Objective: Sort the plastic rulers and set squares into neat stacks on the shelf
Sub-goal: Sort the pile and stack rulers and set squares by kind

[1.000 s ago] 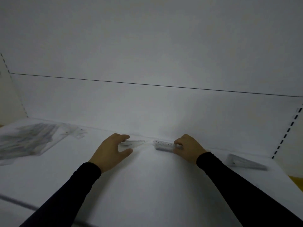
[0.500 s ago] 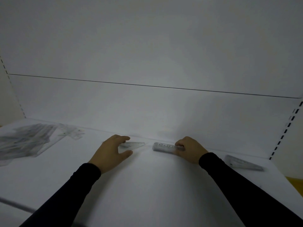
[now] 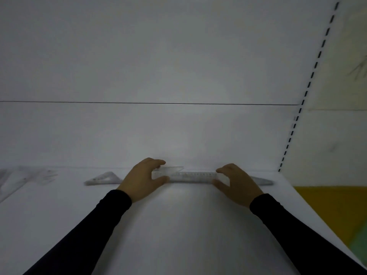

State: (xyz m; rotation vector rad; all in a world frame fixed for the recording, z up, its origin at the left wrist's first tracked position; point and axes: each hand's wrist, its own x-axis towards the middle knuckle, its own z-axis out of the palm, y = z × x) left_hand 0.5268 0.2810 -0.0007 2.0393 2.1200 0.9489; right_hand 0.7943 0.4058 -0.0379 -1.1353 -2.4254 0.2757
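A stack of clear plastic rulers (image 3: 193, 176) lies along the back of the white shelf (image 3: 178, 225). My left hand (image 3: 144, 180) grips its left end between thumb and curled fingers. My right hand (image 3: 237, 184) grips its right end the same way. A clear piece (image 3: 175, 168) shows just behind the rulers by my left fingers. A stack of clear set squares (image 3: 103, 178) lies to the left of my left hand. Another set square stack (image 3: 262, 181) pokes out to the right, behind my right hand.
A loose, blurred pile of clear rulers and set squares (image 3: 29, 176) lies at the far left. The shelf's white back panel (image 3: 178, 132) rises right behind the stacks. The slotted upright (image 3: 292, 133) marks the shelf's right end, with yellow floor (image 3: 327, 211) beyond.
The view has swung to the right. My left hand has left the set square and moved onto the rulers' left end. My right hand now grips the rulers' right end.
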